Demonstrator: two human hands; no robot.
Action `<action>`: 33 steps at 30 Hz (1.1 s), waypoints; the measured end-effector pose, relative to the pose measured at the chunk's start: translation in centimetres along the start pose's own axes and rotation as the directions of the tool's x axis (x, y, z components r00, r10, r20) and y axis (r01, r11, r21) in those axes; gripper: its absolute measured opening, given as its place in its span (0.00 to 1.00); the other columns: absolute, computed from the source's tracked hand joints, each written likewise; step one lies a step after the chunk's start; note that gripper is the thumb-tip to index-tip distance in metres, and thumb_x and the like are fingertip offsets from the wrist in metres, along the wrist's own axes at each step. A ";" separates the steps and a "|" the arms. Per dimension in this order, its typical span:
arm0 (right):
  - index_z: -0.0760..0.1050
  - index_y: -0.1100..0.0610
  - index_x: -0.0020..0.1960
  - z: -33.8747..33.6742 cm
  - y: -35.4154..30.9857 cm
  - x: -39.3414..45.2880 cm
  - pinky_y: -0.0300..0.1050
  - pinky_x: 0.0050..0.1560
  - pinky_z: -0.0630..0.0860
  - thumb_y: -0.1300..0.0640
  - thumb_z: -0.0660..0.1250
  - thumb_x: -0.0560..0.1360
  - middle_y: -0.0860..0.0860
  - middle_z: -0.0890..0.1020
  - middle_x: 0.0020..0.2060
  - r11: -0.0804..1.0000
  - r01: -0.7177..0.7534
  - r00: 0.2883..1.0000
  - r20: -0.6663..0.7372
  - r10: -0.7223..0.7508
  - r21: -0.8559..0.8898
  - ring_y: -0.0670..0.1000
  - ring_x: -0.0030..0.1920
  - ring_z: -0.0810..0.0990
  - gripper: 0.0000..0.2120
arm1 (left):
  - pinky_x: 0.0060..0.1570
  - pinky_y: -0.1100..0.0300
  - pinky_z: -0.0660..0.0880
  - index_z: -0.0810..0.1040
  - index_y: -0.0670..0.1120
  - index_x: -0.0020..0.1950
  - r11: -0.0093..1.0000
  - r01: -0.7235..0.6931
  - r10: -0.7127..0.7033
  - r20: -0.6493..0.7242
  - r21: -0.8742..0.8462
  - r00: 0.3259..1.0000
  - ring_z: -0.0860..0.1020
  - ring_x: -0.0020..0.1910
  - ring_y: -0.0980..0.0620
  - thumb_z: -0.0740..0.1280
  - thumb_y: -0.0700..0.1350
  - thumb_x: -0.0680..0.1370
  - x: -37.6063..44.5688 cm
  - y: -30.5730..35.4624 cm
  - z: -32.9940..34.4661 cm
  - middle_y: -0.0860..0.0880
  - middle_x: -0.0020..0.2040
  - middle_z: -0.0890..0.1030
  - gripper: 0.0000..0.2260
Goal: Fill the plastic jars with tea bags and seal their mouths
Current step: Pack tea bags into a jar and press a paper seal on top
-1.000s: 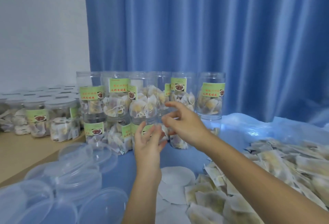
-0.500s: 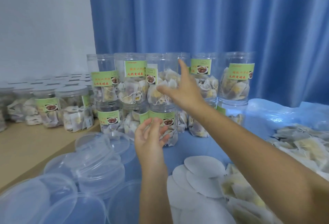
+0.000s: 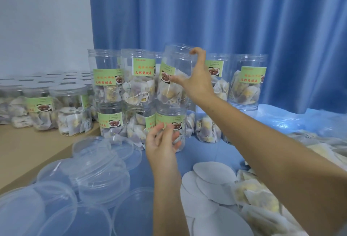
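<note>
Clear plastic jars with green labels stand stacked in two layers [image 3: 138, 78] at the back, each part full of tea bags and without a lid. My right hand [image 3: 197, 81] grips one upper jar [image 3: 174, 63], thumb on its side and a finger hooked over its open rim; the jar sits slightly higher than and tilted against its neighbours. My left hand [image 3: 161, 145] hovers in front of the lower row with its fingers loosely curled, holding nothing. Loose tea bags [image 3: 259, 198] lie at the right. White round sealing discs [image 3: 212, 175] lie in front.
Clear plastic lids [image 3: 99, 175] are piled at the front left on the blue cover. Capped, filled jars [image 3: 69, 108] stand on the wooden tabletop [image 3: 28, 151] at the left. A blue curtain [image 3: 244, 19] hangs behind the jars.
My right hand reached from in front of the lower jars up to the top row and took hold of an upper jar. My left hand stayed low in front.
</note>
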State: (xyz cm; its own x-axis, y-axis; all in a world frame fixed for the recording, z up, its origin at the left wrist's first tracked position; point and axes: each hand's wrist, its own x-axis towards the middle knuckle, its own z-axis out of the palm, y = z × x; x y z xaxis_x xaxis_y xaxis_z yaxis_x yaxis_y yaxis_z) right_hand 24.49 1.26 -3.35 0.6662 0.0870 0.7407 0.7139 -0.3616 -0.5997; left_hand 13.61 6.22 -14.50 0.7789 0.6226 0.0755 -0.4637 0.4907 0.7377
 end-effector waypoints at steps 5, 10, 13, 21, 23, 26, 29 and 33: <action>0.59 0.47 0.62 -3.8 -0.7 -1.8 0.35 0.38 0.63 0.47 0.78 0.64 0.49 0.72 0.52 0.996 0.092 0.994 -0.052 -0.092 0.011 0.52 0.49 0.71 0.36 | 0.34 0.67 0.78 0.75 0.48 0.50 0.998 -0.017 0.016 0.016 0.054 1.000 0.79 0.35 0.57 0.68 0.39 0.76 -0.2 -0.4 0.1 0.51 0.40 0.80 0.06; 0.59 0.44 0.59 -7.3 0.0 -6.1 0.28 0.44 0.65 0.45 0.78 0.62 0.37 0.69 0.52 0.997 0.070 0.997 0.029 -0.071 0.044 0.46 0.53 0.70 0.36 | 0.41 0.64 0.75 0.73 0.47 0.58 0.981 -0.060 0.051 0.054 0.184 0.997 0.77 0.44 0.53 0.70 0.39 0.74 -0.7 -1.5 0.2 0.49 0.47 0.79 0.14; 0.60 0.43 0.60 -8.5 1.1 -8.5 0.30 0.46 0.67 0.47 0.79 0.62 0.29 0.66 0.51 0.997 0.054 0.996 0.062 -0.057 0.049 0.37 0.49 0.70 0.35 | 0.44 0.67 0.72 0.71 0.51 0.63 0.937 -0.116 0.059 0.179 0.329 0.982 0.76 0.51 0.57 0.74 0.41 0.70 -1.1 -2.4 0.2 0.54 0.54 0.76 0.24; 0.55 0.27 0.55 -10.1 5.0 -12.1 0.32 0.44 0.68 0.46 0.79 0.60 0.30 0.67 0.48 0.998 -0.052 0.985 0.163 0.048 0.020 0.42 0.49 0.74 0.39 | 0.61 0.58 0.68 0.60 0.58 0.74 0.776 -0.194 -0.039 0.354 0.600 0.935 0.67 0.68 0.55 0.81 0.50 0.58 -2.1 -5.8 0.4 0.55 0.71 0.66 0.49; 0.54 0.27 0.60 -9.8 6.2 -13.0 0.37 0.48 0.71 0.46 0.79 0.60 0.30 0.67 0.50 0.994 -0.104 0.974 0.208 0.093 0.045 0.41 0.51 0.74 0.42 | 0.57 0.64 0.70 0.63 0.58 0.72 0.759 -0.223 -0.038 0.384 0.611 0.923 0.70 0.66 0.57 0.82 0.51 0.56 -2.0 -6.4 0.3 0.56 0.69 0.70 0.48; 0.48 0.38 0.72 -9.4 7.8 -13.9 0.43 0.60 0.68 0.48 0.78 0.64 0.45 0.70 0.65 0.977 -0.212 0.936 0.293 0.195 0.030 0.50 0.65 0.71 0.49 | 0.43 0.75 0.71 0.68 0.62 0.65 0.729 -0.256 -0.024 0.397 0.635 0.918 0.75 0.56 0.66 0.81 0.49 0.58 -2.0 -7.1 -0.3 0.62 0.58 0.77 0.39; 0.44 0.45 0.76 -10.4 8.1 -13.5 0.43 0.58 0.69 0.46 0.76 0.65 0.48 0.72 0.64 0.954 -0.292 0.888 0.351 0.299 -0.073 0.49 0.62 0.73 0.51 | 0.49 0.68 0.70 0.64 0.62 0.67 0.701 -0.249 -0.047 0.392 0.668 0.919 0.73 0.61 0.59 0.80 0.52 0.57 -1.8 -7.5 -0.5 0.62 0.60 0.76 0.43; 0.71 0.52 0.51 -12.5 7.9 -12.4 0.44 0.37 0.70 0.44 0.69 0.69 0.47 0.75 0.41 0.828 -0.113 0.820 0.418 0.390 -0.550 0.52 0.45 0.76 0.16 | 0.53 0.59 0.71 0.64 0.57 0.70 0.659 -0.257 -0.049 0.381 0.707 0.923 0.75 0.60 0.54 0.77 0.57 0.56 -1.7 -7.7 -0.6 0.58 0.60 0.78 0.44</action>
State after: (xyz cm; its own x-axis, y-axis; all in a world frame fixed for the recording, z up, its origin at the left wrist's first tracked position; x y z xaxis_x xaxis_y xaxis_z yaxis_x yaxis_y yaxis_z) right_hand 19.17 -14.22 -13.48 0.9151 0.3187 0.2471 0.3970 -0.8194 -0.4135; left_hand 15.62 1.75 -20.73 0.9026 0.3186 0.2897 -0.2075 -0.2677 0.9409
